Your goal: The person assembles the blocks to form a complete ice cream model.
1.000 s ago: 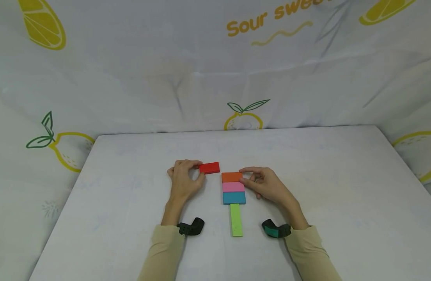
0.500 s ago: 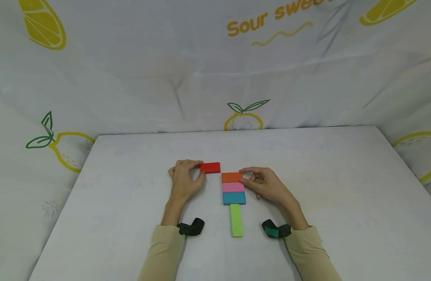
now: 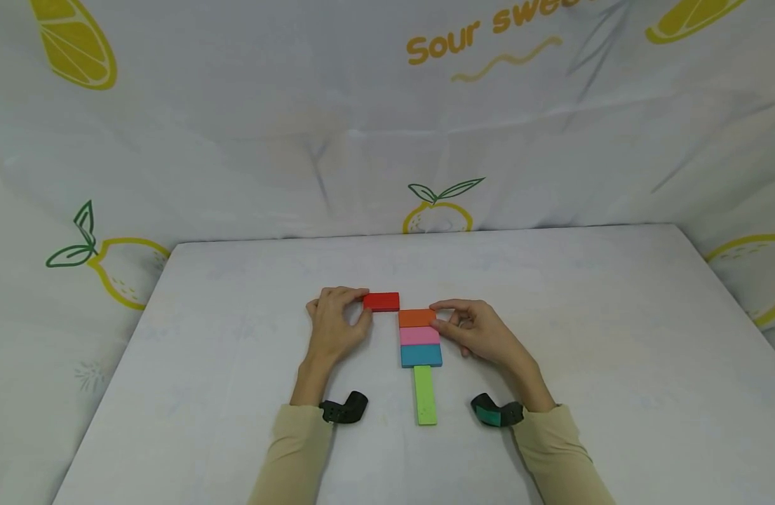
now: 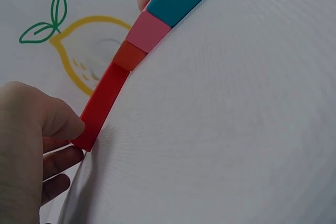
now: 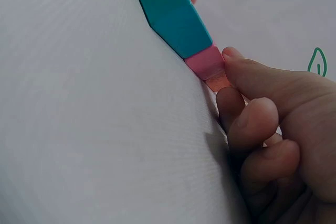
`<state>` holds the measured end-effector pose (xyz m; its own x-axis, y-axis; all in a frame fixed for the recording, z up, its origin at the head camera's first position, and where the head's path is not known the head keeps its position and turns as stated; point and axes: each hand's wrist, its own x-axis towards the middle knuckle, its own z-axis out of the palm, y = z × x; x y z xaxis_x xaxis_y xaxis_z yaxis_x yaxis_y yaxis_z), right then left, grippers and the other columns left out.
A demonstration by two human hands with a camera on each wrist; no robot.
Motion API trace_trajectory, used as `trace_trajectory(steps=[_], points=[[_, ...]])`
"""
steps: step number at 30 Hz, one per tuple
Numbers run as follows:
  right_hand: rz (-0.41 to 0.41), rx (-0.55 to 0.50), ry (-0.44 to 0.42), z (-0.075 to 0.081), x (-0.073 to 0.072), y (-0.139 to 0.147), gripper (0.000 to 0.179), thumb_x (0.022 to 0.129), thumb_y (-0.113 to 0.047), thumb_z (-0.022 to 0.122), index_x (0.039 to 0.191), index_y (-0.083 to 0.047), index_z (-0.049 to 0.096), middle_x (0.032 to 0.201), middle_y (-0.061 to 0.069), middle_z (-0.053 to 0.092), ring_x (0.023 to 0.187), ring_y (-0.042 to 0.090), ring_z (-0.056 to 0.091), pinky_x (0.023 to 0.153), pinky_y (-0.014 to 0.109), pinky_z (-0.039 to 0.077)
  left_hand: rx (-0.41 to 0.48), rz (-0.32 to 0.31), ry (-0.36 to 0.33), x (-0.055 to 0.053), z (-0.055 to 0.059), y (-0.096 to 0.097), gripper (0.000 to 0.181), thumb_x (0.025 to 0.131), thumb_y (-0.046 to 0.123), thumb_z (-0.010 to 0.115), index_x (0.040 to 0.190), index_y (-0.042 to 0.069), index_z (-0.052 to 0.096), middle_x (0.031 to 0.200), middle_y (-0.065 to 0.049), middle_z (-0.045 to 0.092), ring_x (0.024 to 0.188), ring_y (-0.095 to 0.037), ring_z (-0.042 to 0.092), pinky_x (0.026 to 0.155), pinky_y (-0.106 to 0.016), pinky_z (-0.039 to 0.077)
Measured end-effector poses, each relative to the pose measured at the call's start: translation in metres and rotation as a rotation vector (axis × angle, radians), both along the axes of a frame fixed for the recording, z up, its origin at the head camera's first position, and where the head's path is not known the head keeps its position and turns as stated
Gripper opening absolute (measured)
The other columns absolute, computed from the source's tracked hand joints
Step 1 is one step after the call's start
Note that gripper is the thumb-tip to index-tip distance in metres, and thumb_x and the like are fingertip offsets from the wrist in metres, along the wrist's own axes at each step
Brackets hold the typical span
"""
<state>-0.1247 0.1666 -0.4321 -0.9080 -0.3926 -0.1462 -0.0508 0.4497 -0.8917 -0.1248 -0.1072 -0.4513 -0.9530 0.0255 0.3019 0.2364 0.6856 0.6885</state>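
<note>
My left hand [image 3: 334,326] pinches the left end of a red block [image 3: 381,302] between thumb and fingers. The block lies up and left of an orange block [image 3: 415,318], their corners close together; whether they touch I cannot tell. Thumb and index finger of my right hand [image 3: 478,331] grip the orange block's right end. Below the orange one, a pink block [image 3: 420,336] and a blue block [image 3: 421,355] lie flush in a stack-like row. A long green block [image 3: 425,395] runs down from the blue one's middle. In the right wrist view, fingers hide much of the orange block [image 5: 217,83].
The blocks lie flat on a white-covered table [image 3: 204,393]. Behind it hangs a white cloth [image 3: 248,161] printed with lemons and lettering. Dark wrist-worn devices, one on the left [image 3: 346,407] and one on the right [image 3: 496,412], sit at the sleeves' cuffs.
My left hand has slid the red block slightly to the right, toward the orange block, and turned it nearly level. The right hand and the other blocks have stayed put.
</note>
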Motion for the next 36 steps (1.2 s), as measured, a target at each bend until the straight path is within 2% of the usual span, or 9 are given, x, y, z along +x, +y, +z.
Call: trace_trajectory(steps=[28,36], points=[[-0.002,-0.018,0.017,-0.001,0.0,0.002,0.039,0.093,-0.019,0.075,0.129,-0.005,0.067,0.067,0.008,0.059,0.042,0.012,0.048,0.045,0.022,0.035,-0.01,-0.061,0.011,0.0,0.001,0.012,0.031,0.088,0.017,0.068,0.117,0.011,0.077,0.112,-0.007,0.075,0.11,-0.028,0.06,0.096,-0.053,0.028],[-0.005,-0.001,-0.006,0.001,0.0,0.001,0.043,0.094,-0.022,0.074,0.131,-0.004,0.066,0.066,0.007,0.058,0.043,0.012,0.048,0.043,0.022,0.032,-0.035,-0.09,0.023,0.002,0.002,0.019,0.031,0.09,0.016,0.068,0.119,0.01,0.076,0.112,-0.008,0.074,0.11,-0.029,0.06,0.098,-0.056,0.029]])
